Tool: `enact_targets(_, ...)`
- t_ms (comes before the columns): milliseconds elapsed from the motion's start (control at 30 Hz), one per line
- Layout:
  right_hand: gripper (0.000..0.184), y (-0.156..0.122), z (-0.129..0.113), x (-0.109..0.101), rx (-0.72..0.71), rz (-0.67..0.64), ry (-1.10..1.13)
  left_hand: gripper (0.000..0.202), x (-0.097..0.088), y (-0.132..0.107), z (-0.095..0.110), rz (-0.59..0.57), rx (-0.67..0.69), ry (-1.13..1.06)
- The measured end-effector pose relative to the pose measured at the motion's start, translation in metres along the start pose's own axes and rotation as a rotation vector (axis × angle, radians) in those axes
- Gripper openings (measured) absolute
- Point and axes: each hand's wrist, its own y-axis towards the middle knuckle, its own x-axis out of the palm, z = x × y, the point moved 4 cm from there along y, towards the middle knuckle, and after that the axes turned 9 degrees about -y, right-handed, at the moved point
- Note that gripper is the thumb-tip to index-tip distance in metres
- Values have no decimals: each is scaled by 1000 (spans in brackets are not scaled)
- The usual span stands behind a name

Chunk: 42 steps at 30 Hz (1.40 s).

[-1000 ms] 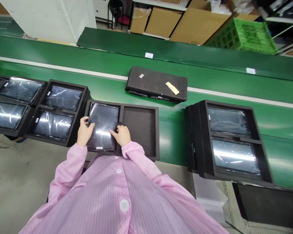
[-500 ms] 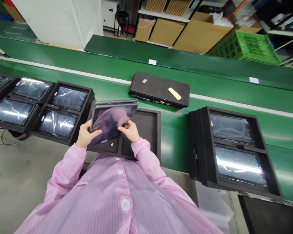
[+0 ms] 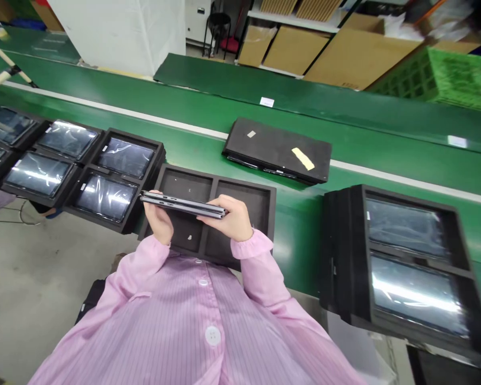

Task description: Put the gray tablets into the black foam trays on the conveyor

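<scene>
While turned edge-on just above the black rectangular two-compartment tray (image 3: 261, 208), clamped as a stacked pair: thin dark flat tablets (image 3: 180, 205), left hand (image 3: 160, 220) gripping one end, right hand (image 3: 231, 218) pinching the other. Beneath, glossy green bench (image 3: 296, 235); beyond, black flat-topped stack with yellow tape (image 3: 274, 147).

The upper garment (image 3: 156, 331) is lilac-pink with fine lengthwise stripes. Long, loose pink sleeves (image 3: 264, 278) end in gathered cuffs (image 3: 252, 244). Round white buttons (image 3: 212, 336) run down the pink front placket (image 3: 210, 299).
</scene>
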Motion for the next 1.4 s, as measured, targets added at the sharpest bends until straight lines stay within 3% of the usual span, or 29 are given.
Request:
enact_targets(100,32,-2,-18,-2,-43,14,-56,38,40,8,2,3,-95,-47)
enact_targets(200,41,-17,-30,3,34,97,-124,42,80,26,9,-233,-98,-53)
enact_targets(267,45,-26,-35,8,102,70,-134,43,101,30,12,-435,-110,-61)
enact_targets(333,50,-31,-37,11,169,-18,-96,44,115,28,12,-587,-137,-75)
enact_targets(433,61,-33,-37,5,243,-104,74,43,126,20,12,-714,-133,-105)
enact_targets(567,40,-32,-35,-7,315,-44,379,45,133,8,12,-816,-108,-68)
enact_targets(667,20,-32,-31,-8,380,-8,501,47,135,3,13,-849,-106,-47)
enact_targets(867,13,-33,-27,-1,446,0,645,48,135,-1,16,-840,-103,-40)
enact_targets(1133,16,-23,-23,-8,530,77,642,50,140,2,3,-749,-112,29)
enact_targets(1400,31,-25,1,-15,579,78,637,42,149,-3,-7,-704,-45,83)
